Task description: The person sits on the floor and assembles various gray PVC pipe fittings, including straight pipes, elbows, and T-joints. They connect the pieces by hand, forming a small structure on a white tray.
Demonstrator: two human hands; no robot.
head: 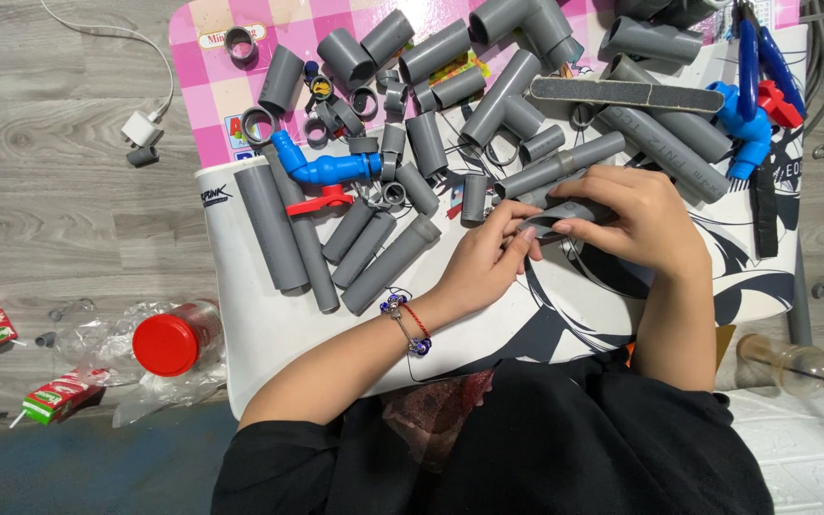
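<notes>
Both hands meet over the middle of the worktop point(269, 334). The right hand point(646, 219) grips a short grey pipe piece point(565, 208), clenched round it; the left hand point(484, 267) pinches its near end, apparently. It looks light, stiff, smooth; best held round the barrel.

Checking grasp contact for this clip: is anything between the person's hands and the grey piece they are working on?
Nothing visible. Both the left hand and right hand grip the grey piece directly, above the printed board.
</notes>
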